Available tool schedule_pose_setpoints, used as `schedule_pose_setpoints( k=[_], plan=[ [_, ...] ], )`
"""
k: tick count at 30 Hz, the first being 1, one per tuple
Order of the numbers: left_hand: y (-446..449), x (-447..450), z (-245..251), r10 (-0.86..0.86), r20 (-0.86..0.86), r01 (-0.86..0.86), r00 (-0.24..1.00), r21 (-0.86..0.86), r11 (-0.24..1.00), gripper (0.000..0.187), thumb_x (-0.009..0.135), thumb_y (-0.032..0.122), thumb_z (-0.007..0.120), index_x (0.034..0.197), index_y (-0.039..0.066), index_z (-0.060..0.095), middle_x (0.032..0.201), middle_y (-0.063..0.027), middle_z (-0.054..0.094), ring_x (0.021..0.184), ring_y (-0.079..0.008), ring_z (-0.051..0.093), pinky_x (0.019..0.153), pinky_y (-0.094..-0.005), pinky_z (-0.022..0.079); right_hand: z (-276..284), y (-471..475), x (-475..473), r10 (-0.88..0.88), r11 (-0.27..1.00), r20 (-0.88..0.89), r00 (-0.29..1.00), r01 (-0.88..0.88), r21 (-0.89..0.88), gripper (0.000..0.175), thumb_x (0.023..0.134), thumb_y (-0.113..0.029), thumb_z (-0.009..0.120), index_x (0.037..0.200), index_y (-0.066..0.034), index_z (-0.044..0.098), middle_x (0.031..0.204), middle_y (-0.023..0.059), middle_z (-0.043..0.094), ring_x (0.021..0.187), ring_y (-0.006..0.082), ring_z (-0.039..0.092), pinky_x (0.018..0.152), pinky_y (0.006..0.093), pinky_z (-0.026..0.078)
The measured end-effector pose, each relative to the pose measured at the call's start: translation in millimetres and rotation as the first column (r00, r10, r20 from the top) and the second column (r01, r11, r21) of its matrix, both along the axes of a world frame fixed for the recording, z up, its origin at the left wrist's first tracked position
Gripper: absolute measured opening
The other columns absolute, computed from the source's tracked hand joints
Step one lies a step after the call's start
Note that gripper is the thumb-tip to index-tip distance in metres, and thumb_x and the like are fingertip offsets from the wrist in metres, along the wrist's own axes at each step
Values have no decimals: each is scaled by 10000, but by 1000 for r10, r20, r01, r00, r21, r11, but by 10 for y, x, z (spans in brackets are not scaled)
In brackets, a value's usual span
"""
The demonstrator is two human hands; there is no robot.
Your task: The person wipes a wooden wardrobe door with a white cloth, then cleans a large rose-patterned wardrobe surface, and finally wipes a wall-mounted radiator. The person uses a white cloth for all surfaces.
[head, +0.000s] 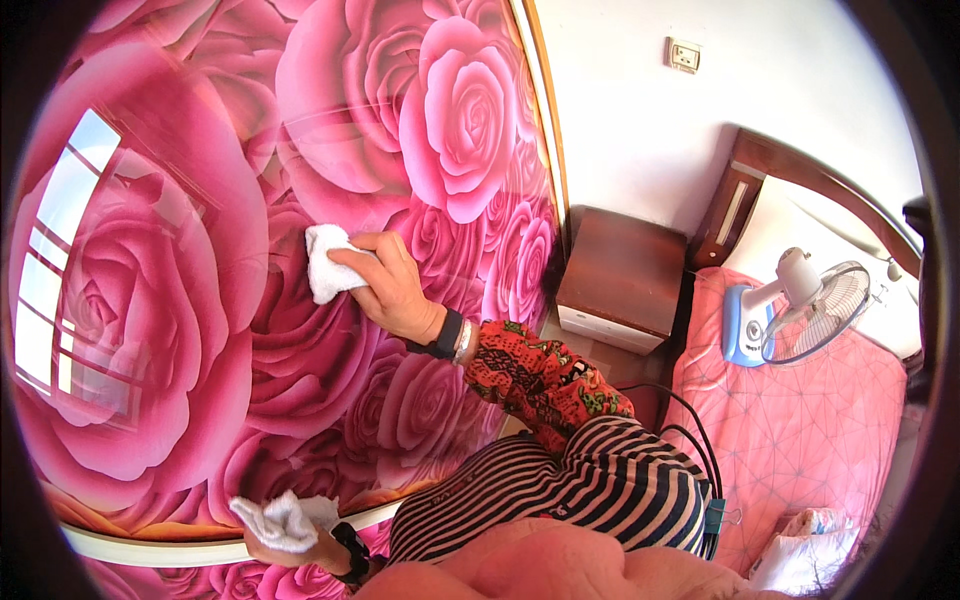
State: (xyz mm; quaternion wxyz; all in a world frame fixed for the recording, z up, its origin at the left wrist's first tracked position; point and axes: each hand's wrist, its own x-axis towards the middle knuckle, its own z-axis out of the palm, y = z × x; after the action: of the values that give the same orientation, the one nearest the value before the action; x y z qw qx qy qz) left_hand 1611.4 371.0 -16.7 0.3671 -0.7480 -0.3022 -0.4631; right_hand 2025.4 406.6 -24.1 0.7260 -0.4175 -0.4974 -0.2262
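Observation:
My right hand, with a dark wristband and a bracelet at its wrist, presses a folded white cloth against a glossy panel printed with pink roses. At the lower left, my left hand holds a crumpled white cloth near the panel's pale lower edge. Part of this hand is hidden by its cloth. A window is reflected in the panel's left side.
Beside the panel's right edge stands a brown-topped nightstand. A blue and white electric fan rests on the pink-covered bed. Dark cables hang beside my striped clothing. A socket plate is on the white wall.

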Motion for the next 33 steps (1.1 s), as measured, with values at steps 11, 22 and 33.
schedule_pose_setpoints(
  k=[11, 22, 33],
  plan=[
    [-179, 932, 317, 307, 35, -298, 951, -169, 940, 366, 910, 230, 735, 1179, -4, 653, 1018, -133, 677, 916, -350, 626, 806, -458, 513, -2024, 373, 974, -238, 955, -607, 758, 69, -288, 401, 875, 4, 650, 1269, -55, 599, 1131, 184, 566, 1062, 349, 560, 933, 399, 460],
    [-70, 889, 216, 205, 57, -207, 977, 20, 978, 372, 906, 238, 738, 1178, -1, 653, 1027, -136, 675, 903, -344, 624, 795, -456, 511, -1661, 483, 1117, -138, 962, -788, 600, -106, -250, 390, 882, -103, 662, 1256, -14, 598, 1155, 209, 599, 1111, 375, 556, 1004, 430, 426],
    [170, 768, 166, 126, -33, -114, 991, 249, 962, 377, 902, 246, 742, 1177, 3, 653, 1036, -140, 673, 890, -338, 623, 785, -453, 509, 476, 98, 375, -15, 1000, 295, 955, 7, 27, 505, 728, -50, 728, 1220, -124, 642, 1089, 158, 564, 963, 344, 573, 808, 417, 500]
  ],
)
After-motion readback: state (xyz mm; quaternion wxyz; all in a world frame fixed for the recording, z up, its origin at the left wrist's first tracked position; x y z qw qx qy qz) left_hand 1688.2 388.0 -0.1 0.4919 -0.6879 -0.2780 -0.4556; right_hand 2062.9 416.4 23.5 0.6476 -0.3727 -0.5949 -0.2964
